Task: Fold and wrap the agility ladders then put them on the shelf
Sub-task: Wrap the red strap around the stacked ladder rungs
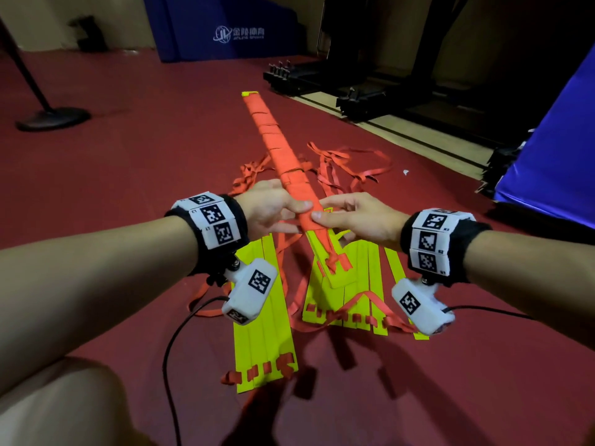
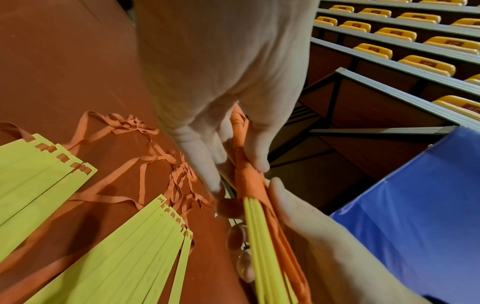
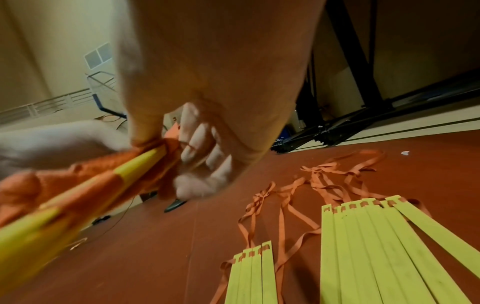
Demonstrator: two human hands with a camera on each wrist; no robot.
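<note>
A long agility ladder bundle (image 1: 283,156), yellow rungs wound in orange strap, is raised over the red floor and points away from me. My left hand (image 1: 289,210) grips its near part from the left, thumb on top. From the right, my right hand (image 1: 325,214) pinches the same bundle (image 2: 250,181), with its thumb against the strap. In the left wrist view the right hand (image 2: 306,232) cups the bare yellow rung ends (image 2: 262,246). The right wrist view shows the bundle (image 3: 103,174) blurred beside the right hand's fingers (image 3: 202,162). Two other ladder stacks (image 1: 264,317) (image 1: 351,284) lie on the floor below.
Loose orange straps (image 1: 347,162) trail across the floor beyond the stacks. A blue mat (image 1: 553,156) stands at the right and a blue padded block (image 1: 225,27) at the back. A black stand base (image 1: 51,119) sits far left, black equipment frames (image 1: 354,88) far right. Wrist cables (image 1: 174,342) hang near me.
</note>
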